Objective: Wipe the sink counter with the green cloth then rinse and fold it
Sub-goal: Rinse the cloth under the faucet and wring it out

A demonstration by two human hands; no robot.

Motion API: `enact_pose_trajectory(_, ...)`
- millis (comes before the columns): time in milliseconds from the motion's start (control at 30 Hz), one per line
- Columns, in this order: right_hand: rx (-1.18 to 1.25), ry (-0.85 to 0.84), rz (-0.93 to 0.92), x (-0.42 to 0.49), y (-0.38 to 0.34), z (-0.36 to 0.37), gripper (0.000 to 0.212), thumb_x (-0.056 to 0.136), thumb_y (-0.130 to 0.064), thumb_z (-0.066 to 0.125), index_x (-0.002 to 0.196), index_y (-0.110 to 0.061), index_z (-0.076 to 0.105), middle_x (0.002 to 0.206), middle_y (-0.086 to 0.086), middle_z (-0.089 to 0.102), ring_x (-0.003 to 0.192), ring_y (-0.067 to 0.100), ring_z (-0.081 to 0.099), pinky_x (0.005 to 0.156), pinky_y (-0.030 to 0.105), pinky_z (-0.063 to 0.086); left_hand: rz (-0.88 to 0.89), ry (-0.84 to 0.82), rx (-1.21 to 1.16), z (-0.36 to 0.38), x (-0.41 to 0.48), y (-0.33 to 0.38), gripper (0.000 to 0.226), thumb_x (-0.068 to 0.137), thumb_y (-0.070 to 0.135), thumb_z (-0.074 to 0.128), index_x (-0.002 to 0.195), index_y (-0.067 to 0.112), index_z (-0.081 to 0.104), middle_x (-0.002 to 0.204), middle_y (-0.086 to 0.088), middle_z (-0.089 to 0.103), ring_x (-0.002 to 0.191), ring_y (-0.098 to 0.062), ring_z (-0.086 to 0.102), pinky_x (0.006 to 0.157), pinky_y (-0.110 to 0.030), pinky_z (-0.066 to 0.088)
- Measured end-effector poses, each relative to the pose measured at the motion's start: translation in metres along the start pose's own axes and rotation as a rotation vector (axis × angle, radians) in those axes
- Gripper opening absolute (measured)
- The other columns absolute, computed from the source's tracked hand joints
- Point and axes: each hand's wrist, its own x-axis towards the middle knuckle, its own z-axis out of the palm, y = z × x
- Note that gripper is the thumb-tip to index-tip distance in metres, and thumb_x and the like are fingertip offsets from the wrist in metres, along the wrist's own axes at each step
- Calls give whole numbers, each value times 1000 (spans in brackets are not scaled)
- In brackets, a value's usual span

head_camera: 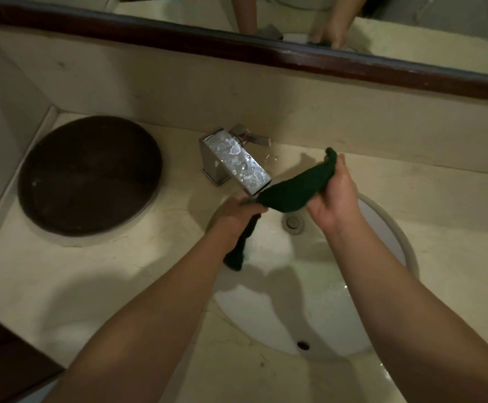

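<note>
The dark green cloth [292, 189] is bunched into a rope shape and stretched between both hands above the white sink basin [388, 228]. My left hand [237, 213] grips its lower end, with a tail of cloth hanging down below the fist. My right hand [334, 196] grips the upper end, a tip poking out past the fingers. The cloth sits just under the spout of the square chrome faucet [234, 162]. No running water is visible.
A round dark brown tray [88, 175] lies on the beige stone counter [120, 271] at the left. The drain [293, 222] shows below the cloth. A mirror with a dark wooden frame [237, 42] runs along the back wall.
</note>
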Motion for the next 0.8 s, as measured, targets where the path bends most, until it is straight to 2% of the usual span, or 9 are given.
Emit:
enact_pose_trajectory(67,47,40,54,0,10,-6,39,95,-49,51,111,-15,60,97,11,66,97,25,68,87,42,57,-27,-63,-424,2,-3,6,37,63,20,71,100,13,69,92,-10,67,83,-27,62,81,-36,48)
enact_pose_trajectory(167,-119,170,188,2,43,-16,23,97,-34,53,106,-14,57,80,8,68,63,20,69,49,27,55,-82,-146,-818,6,-4,12,55,63,23,65,115,4,65,103,-15,65,99,-30,60,101,-40,43)
enact_pose_trajectory(267,-492,167,399,5,71,-23,12,90,-25,56,90,-14,60,71,3,60,52,14,56,39,19,44,-119,-191,-980,10,-5,17,25,68,24,60,86,7,66,84,-13,66,86,-29,62,101,-42,44)
enact_pose_trajectory(367,-628,84,536,-3,74,-16,27,89,-43,56,90,-16,60,88,4,58,67,17,50,63,29,46,-153,-211,-1029,13,-10,21,12,67,19,58,68,10,66,70,-9,65,69,-24,64,87,-38,49)
enact_pose_trajectory(467,-611,11,541,-1,75,-14,39,90,-49,54,106,-13,58,111,7,59,89,22,52,91,40,47,-179,-237,-1097,15,-10,23,13,67,19,62,66,9,70,70,-10,67,70,-25,66,93,-40,48)
enact_pose_trajectory(533,-488,-44,660,-1,75,-11,56,75,-52,66,113,-12,66,123,13,64,104,30,62,98,49,47,-174,-252,-1071,15,-10,26,18,63,21,66,68,5,72,72,-14,69,73,-28,66,91,-42,50)
enact_pose_trajectory(667,-153,-92,679,6,66,-16,44,87,-55,51,93,-14,67,80,15,74,63,28,72,58,38,59,-231,-220,-911,17,-5,25,29,77,31,61,80,3,67,78,-17,70,75,-29,68,69,-38,60)
enact_pose_trajectory(733,0,-141,703,14,63,-23,59,85,-67,45,104,-16,67,97,18,72,81,34,72,70,45,58,-187,-162,-711,16,-1,21,32,90,32,56,99,3,65,91,-13,71,82,-27,71,72,-38,61)
enact_pose_trajectory(800,-8,-298,767,21,60,-29,79,76,-76,49,124,-16,64,127,24,61,113,45,60,91,59,50,-50,-42,-309,16,0,18,38,81,33,67,107,5,68,101,-11,73,93,-26,72,85,-43,58)
